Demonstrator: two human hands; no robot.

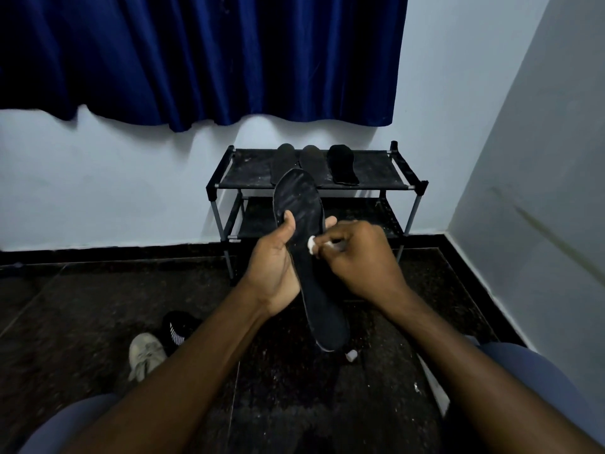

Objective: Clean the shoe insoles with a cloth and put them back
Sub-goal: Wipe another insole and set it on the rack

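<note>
Head view caught you with both arms stretched out in front and both hands busy on one dark insole (298,198). Your left hand (271,270) gripped it from the left edge, thumb pressed on the top face, fingertips wrapped round behind and peeking out past the right edge. The insole stood nearly upright, toe end up and heel end down toward the floor (82,306), its upper part streaked with pale, dusty marks. Your right hand (363,257) was curled round a small white cloth (311,241), and the wad poked out against the insole's right edge about halfway up. So the hands sat close together, one on each side of the same insole.

Behind it, the black shoe rack (248,167) stood against the pale wall (98,175), its top shelf flecked with pale specks. Three more lay side by side up there: a greyish left insole (283,160), a greyish middle insole (312,163) and a blacker right insole (342,165). A dark blue curtain (196,54) hung above.

Down on the floor to your left lay a beige shoe (145,353) and, just beside it, a black shoe (178,329) with white stripes. A small white object (351,355) sat just below the held insole's heel; what it was, I couldn't tell.
</note>
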